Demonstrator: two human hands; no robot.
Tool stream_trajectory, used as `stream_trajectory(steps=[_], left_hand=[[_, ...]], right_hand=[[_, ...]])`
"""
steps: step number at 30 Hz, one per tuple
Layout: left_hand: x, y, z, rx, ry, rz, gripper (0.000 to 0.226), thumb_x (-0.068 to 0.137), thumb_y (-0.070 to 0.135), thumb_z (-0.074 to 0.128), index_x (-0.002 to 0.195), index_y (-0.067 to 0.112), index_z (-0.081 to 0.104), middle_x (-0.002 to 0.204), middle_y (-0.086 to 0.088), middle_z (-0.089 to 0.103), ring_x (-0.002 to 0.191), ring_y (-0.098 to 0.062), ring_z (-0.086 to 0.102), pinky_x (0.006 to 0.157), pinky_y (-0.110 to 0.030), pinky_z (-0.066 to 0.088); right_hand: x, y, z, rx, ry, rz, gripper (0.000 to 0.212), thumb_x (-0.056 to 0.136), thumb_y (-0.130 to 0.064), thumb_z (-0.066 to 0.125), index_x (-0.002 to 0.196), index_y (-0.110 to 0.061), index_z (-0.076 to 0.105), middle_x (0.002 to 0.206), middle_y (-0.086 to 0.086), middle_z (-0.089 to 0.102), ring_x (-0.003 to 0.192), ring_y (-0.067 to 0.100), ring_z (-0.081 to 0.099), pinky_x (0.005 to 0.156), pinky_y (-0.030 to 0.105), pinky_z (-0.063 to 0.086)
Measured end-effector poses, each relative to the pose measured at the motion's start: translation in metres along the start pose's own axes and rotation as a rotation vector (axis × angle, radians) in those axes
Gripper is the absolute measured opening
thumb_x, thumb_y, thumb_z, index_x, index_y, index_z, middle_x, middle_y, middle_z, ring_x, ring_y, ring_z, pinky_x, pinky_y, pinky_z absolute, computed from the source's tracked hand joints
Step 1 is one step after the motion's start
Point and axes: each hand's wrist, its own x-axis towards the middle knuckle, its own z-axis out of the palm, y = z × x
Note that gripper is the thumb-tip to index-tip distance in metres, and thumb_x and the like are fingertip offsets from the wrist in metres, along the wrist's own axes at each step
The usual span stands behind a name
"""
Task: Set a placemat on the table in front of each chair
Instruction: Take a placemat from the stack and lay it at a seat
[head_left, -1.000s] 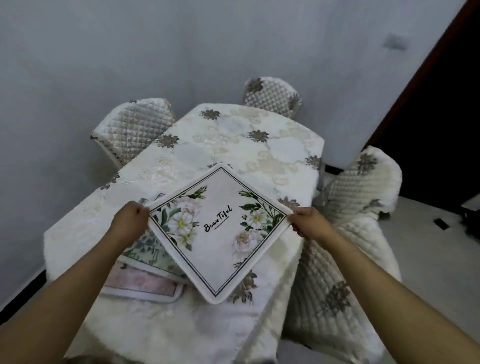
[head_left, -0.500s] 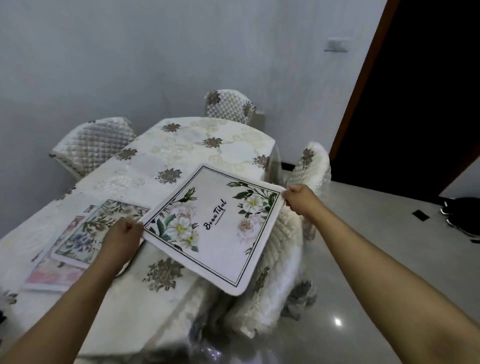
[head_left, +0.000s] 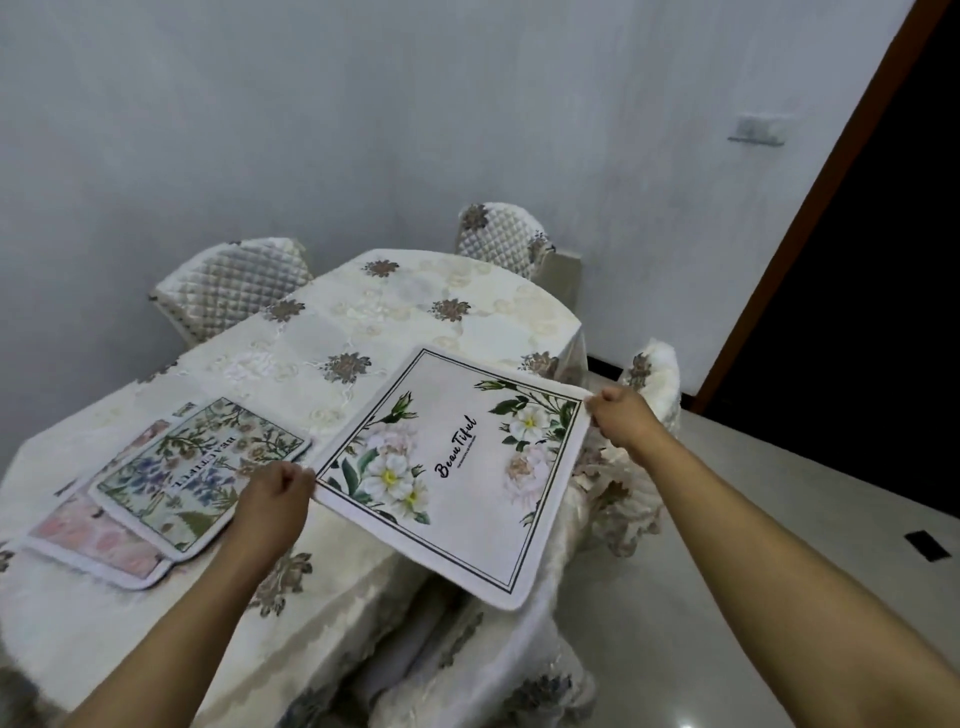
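I hold a white placemat (head_left: 457, 467) printed with white flowers and the word "Beautiful" by two opposite corners. My left hand (head_left: 272, 496) grips its left corner and my right hand (head_left: 618, 421) grips its right corner. The mat hangs tilted over the right edge of the table (head_left: 363, 322), with its near corner past the edge above a chair (head_left: 467, 670). A stack of other placemats lies at the table's left: a green and blue floral one (head_left: 192, 467) on top of a pink one (head_left: 98, 540).
Quilted cream chairs stand around the table: one far left (head_left: 234, 280), one at the far end (head_left: 501, 234), one on the right (head_left: 652, 379). A grey wall runs behind. A dark doorway (head_left: 857, 312) and a glossy tiled floor (head_left: 779, 519) lie to the right.
The view has swung right along the table. The held placemat has moved away from the stack toward the table's right side, still gripped by both hands.
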Motion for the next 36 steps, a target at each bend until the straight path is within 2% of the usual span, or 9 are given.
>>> stream_trajectory(steps=[3, 5, 7, 11, 16, 21, 24, 28, 36], left_hand=[[0.022, 0.028, 0.031, -0.02, 0.0, -0.003, 0.032, 0.094, 0.026, 0.052, 0.066, 0.011, 0.047, 0.06, -0.011, 0.041, 0.054, -0.023, 0.04, 0.053, -0.031, 0.026], [0.039, 0.051, 0.054, -0.024, -0.007, -0.003, 0.033, 0.095, 0.024, 0.052, 0.065, 0.009, 0.049, 0.061, -0.011, 0.042, 0.054, -0.021, 0.039, 0.053, -0.031, 0.026], [0.053, 0.075, 0.074, -0.029, 0.011, -0.024, 0.032, 0.096, 0.025, 0.052, 0.072, 0.004, 0.053, 0.064, -0.012, 0.051, 0.056, -0.023, 0.044, 0.053, -0.031, 0.031], [0.08, 0.117, 0.126, -0.016, 0.075, -0.056, 0.025, 0.096, 0.029, 0.053, 0.079, 0.011, 0.058, 0.077, -0.009, 0.06, 0.068, -0.021, 0.053, 0.057, -0.033, 0.036], [0.107, 0.166, 0.191, 0.007, 0.167, -0.158, 0.023, 0.096, 0.029, 0.053, 0.082, 0.012, 0.058, 0.077, -0.011, 0.061, 0.068, -0.027, 0.054, 0.056, -0.035, 0.038], [0.126, 0.204, 0.228, 0.045, 0.228, -0.233, 0.02, 0.096, 0.028, 0.053, 0.084, 0.012, 0.057, 0.079, -0.012, 0.061, 0.07, -0.03, 0.055, 0.062, -0.038, 0.04], [0.143, 0.214, 0.238, 0.069, 0.259, -0.255, 0.019, 0.096, 0.029, 0.053, 0.085, 0.013, 0.057, 0.078, -0.009, 0.06, 0.072, -0.029, 0.055, 0.062, -0.037, 0.04], [0.178, 0.21, 0.249, 0.106, 0.297, -0.279, 0.021, 0.095, 0.031, 0.052, 0.082, 0.016, 0.056, 0.075, -0.003, 0.059, 0.07, -0.024, 0.054, 0.058, -0.035, 0.037], [0.287, 0.18, 0.268, 0.117, 0.273, -0.31, 0.024, 0.095, 0.029, 0.052, 0.079, 0.013, 0.055, 0.07, -0.004, 0.056, 0.069, -0.027, 0.053, 0.059, -0.034, 0.034]], right_hand=[[0.031, 0.012, -0.022, 0.019, 0.009, 0.023, 0.036, 0.092, -0.016, 0.053, 0.057, -0.018, 0.045, 0.056, 0.003, 0.047, 0.042, 0.013, 0.038, 0.044, 0.022, 0.027], [0.053, 0.023, -0.039, 0.024, 0.011, 0.037, 0.033, 0.092, -0.015, 0.052, 0.061, -0.017, 0.042, 0.06, 0.006, 0.045, 0.046, 0.014, 0.035, 0.046, 0.025, 0.025], [0.076, 0.035, -0.055, 0.05, -0.013, 0.059, 0.03, 0.092, -0.017, 0.051, 0.063, -0.016, 0.043, 0.063, 0.009, 0.046, 0.048, 0.015, 0.034, 0.047, 0.026, 0.025], [0.139, 0.063, -0.087, 0.085, -0.062, 0.06, 0.029, 0.093, -0.021, 0.052, 0.065, -0.015, 0.048, 0.063, 0.009, 0.052, 0.048, 0.017, 0.037, 0.048, 0.025, 0.026], [0.226, 0.079, -0.119, 0.109, -0.131, 0.004, 0.032, 0.092, -0.021, 0.053, 0.061, -0.015, 0.046, 0.052, 0.005, 0.049, 0.041, 0.014, 0.039, 0.037, 0.019, 0.027], [0.283, 0.078, -0.143, 0.113, -0.237, -0.037, 0.025, 0.091, -0.021, 0.053, 0.067, -0.017, 0.047, 0.062, 0.009, 0.046, 0.052, 0.017, 0.039, 0.048, 0.024, 0.029], [0.314, 0.074, -0.148, 0.115, -0.293, -0.051, 0.021, 0.088, -0.02, 0.053, 0.068, -0.017, 0.049, 0.063, 0.009, 0.05, 0.05, 0.017, 0.04, 0.043, 0.021, 0.029], [0.354, 0.068, -0.131, 0.134, -0.349, -0.055, 0.022, 0.085, -0.02, 0.054, 0.064, -0.017, 0.047, 0.063, 0.01, 0.047, 0.056, 0.017, 0.039, 0.052, 0.027, 0.029], [0.426, 0.066, -0.07, 0.05, -0.403, -0.014, 0.02, 0.088, -0.023, 0.054, 0.07, -0.016, 0.048, 0.065, 0.012, 0.043, 0.057, 0.017, 0.035, 0.05, 0.027, 0.026]])
